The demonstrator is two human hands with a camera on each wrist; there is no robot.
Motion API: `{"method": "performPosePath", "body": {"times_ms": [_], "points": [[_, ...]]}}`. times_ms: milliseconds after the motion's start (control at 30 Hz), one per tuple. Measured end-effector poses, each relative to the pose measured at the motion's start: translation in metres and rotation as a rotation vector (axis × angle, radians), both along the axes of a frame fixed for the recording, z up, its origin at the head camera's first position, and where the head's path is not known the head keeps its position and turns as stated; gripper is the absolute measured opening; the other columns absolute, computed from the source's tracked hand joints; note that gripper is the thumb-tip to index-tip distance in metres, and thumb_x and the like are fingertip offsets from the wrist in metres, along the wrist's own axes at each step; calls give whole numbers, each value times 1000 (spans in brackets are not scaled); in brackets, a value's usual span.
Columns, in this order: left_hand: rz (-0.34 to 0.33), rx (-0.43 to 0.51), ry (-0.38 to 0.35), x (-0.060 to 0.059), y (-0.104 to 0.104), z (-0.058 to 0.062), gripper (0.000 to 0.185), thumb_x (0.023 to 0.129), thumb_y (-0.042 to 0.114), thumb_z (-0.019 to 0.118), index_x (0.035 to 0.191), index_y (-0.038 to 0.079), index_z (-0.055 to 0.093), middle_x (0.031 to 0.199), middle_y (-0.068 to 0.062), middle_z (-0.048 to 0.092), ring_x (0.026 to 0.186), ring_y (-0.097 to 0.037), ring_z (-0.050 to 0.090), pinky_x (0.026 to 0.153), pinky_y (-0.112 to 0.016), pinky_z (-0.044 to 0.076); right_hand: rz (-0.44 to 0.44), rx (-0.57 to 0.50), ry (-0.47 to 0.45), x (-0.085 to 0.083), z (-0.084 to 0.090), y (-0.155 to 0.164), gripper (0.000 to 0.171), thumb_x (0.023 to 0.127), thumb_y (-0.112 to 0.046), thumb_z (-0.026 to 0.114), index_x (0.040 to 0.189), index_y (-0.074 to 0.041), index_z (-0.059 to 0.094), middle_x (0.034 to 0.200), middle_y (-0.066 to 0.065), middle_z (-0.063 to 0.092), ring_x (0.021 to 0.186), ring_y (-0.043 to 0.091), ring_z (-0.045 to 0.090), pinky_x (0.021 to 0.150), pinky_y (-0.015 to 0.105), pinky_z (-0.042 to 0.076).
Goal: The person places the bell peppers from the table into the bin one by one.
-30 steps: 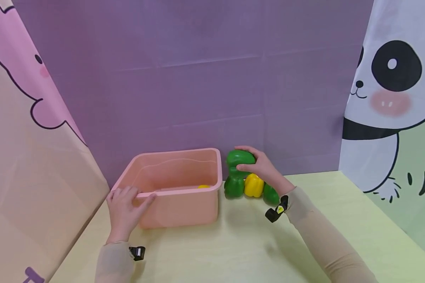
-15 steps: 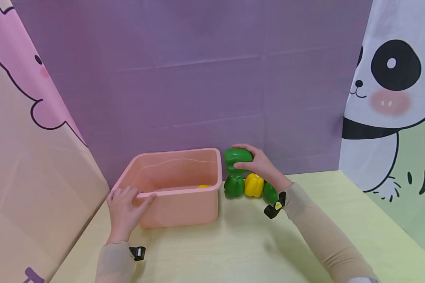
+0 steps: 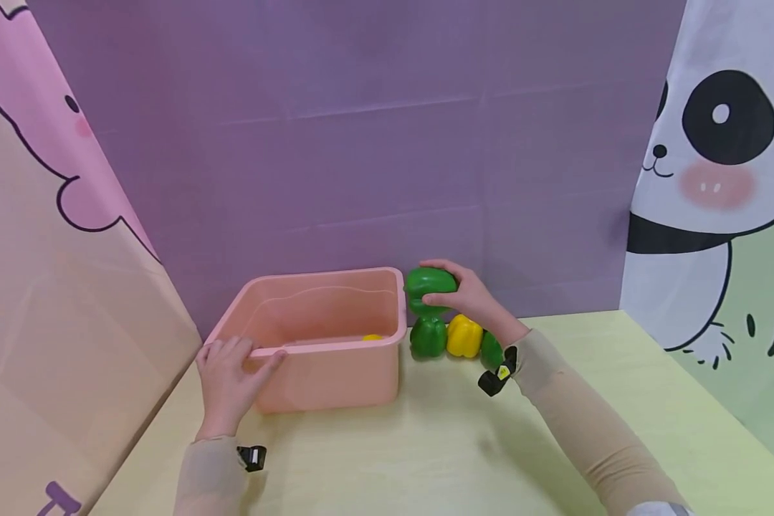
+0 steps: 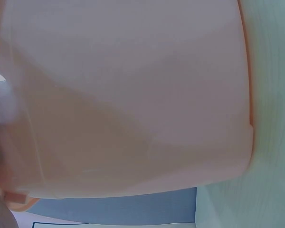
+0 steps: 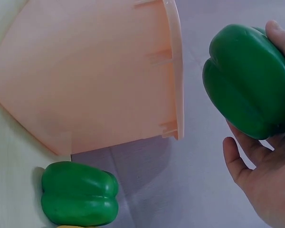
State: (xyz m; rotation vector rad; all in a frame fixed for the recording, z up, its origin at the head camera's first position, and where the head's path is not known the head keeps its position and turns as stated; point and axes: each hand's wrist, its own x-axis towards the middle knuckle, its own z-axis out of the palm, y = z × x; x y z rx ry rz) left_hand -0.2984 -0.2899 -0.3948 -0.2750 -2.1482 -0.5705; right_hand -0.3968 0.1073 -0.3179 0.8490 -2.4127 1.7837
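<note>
My right hand [image 3: 467,294] grips a green bell pepper [image 3: 429,284] [image 5: 249,88], lifted off the table just right of the pink plastic tub [image 3: 322,340] [image 5: 99,71] and level with its rim. Below it on the yellow-green table lie a green pepper [image 3: 428,337] [image 5: 80,193], a yellow pepper [image 3: 464,335] and another green pepper [image 3: 491,350], partly hidden by my wrist. A yellow pepper [image 3: 372,337] shows inside the tub. My left hand [image 3: 232,376] grips the tub's near left rim. The left wrist view is filled by the tub wall [image 4: 133,104].
A purple backdrop [image 3: 374,143] stands right behind the tub and peppers. A pink cartoon panel [image 3: 51,251] closes the left side and a panda panel [image 3: 716,179] the right. The table [image 3: 438,444] stretches toward me in front of the tub.
My right hand has raised the green pepper a little and carried it slightly left toward the tub's rim. My left hand has stayed on the tub.
</note>
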Motion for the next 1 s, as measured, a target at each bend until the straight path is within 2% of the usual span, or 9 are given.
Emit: {"method": "performPosePath", "body": {"times_ms": [200, 767, 1000], "points": [[-3, -5, 13, 1, 0, -1, 33, 72, 36, 81, 78, 11, 60, 75, -3, 56, 77, -25, 42, 95, -59, 21, -10, 5, 12, -3, -2, -3, 61, 83, -24, 77, 138, -17, 52, 127, 12, 54, 99, 31, 55, 80, 37, 52], [-3, -13, 33, 1, 0, 1, 35, 72, 36, 80, 74, 11, 56, 75, -3, 55, 74, -25, 42, 94, -59, 22, -3, -24, 26, -9, 7, -16, 60, 82, -24, 78, 137, -20, 54, 127, 10, 55, 101, 31, 56, 84, 40, 49], [-2, -28, 45, 1, 0, 1, 36, 73, 37, 79, 73, 11, 54, 74, -3, 55, 73, -25, 41, 94, -59, 23, 15, -23, 30, -11, 11, -21, 61, 83, -20, 77, 138, -15, 52, 129, 11, 54, 103, 31, 55, 85, 41, 49]]}}
